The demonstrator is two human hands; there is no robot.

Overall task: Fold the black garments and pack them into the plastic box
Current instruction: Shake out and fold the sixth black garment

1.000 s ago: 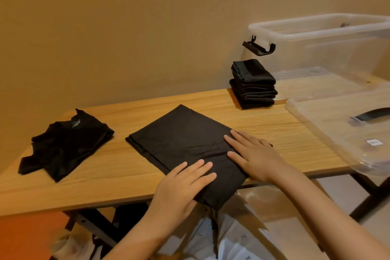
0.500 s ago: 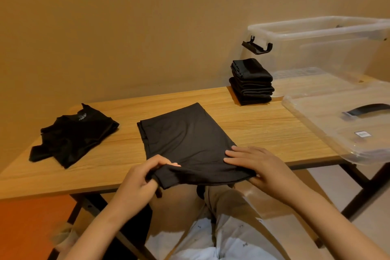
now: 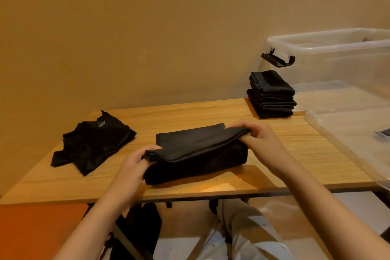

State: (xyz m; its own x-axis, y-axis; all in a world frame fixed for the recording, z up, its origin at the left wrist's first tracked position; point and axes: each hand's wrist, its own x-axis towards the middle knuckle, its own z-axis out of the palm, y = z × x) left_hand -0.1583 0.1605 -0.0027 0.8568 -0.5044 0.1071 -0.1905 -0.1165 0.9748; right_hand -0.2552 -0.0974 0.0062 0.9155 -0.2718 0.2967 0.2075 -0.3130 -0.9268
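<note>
Pale grey trousers (image 3: 242,236), perhaps faintly speckled

I am pinching soft, matt black cloth, the half-folded garment (image 3: 196,150), between my left hand (image 3: 130,164) and my right hand (image 3: 261,139); it is giving off no sheen. The table (image 3: 306,154) under it is showing pale wood grain, smooth and faintly glossy (a warm glare is sitting near its front edge). The crumpled T-shirt (image 3: 92,143) and the folded stack (image 3: 272,95) are looking equally dull. The box (image 3: 337,48) and its lid (image 3: 354,137) are gleaming as clear plastic, the latch (image 3: 278,61) as black plastic.
</note>
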